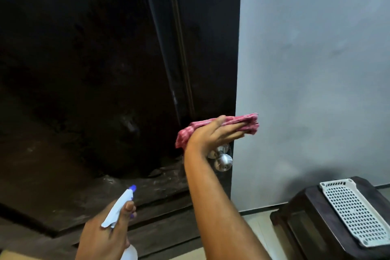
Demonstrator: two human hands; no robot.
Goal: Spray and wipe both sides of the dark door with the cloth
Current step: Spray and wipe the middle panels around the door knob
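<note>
The dark door (209,48) stands open, its narrow face ending at the pale wall. My right hand (213,134) presses a folded red-and-white cloth (242,121) flat against the door's right edge, just above the silver round knob (222,161). My left hand (109,226) grips a white spray bottle (119,207) with a blue nozzle, held low at the bottom left and pointing up toward the door. The bottle's body is mostly hidden behind that hand.
A pale grey wall (316,69) fills the right side. At the bottom right stands a dark brown stool (312,224) with a white perforated tray (354,211) on top. Beyond the doorway the space (73,69) is dark, with a dark threshold (147,207) below.
</note>
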